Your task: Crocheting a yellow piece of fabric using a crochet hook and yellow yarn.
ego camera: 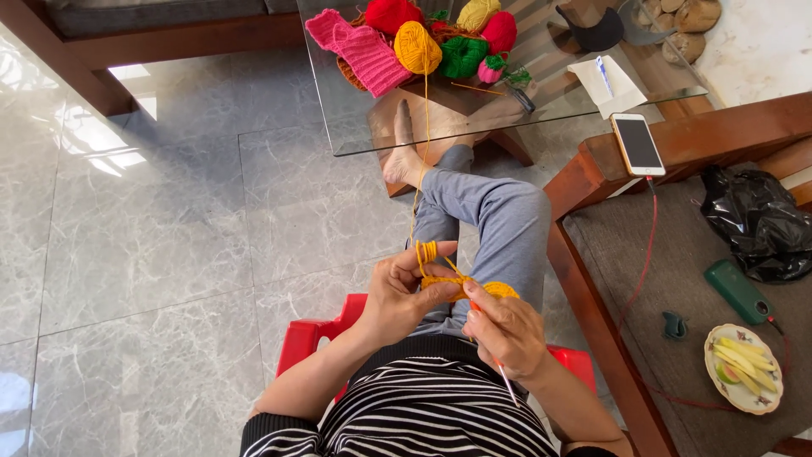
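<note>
Crocheting with orange yarn, a small piece begun

Left hand (404, 292) pinches the small orange crochet piece (491, 290) over the lap, strand looped on a finger; right hand (506, 332) is closed around the crochet hook (507, 385). Only a little patch is worked, judging by size. The strand runs up to the orange yarn ball (418, 47) on the glass table (355, 140), beside other coloured balls; nothing blocks it

I see fuzzy matt orange yarn (440, 275) and a small woolly crocheted piece (495, 290). Worktop (355, 127) is clear glossy glass on a wood base. Floor (152, 237) looks like polished grey marble tile, very reflective. Stool (309, 334) is shiny red plastic. Bench frame (592, 313) is varnished wood; black bag (757, 222) is crinkly glossy plastic.
</note>
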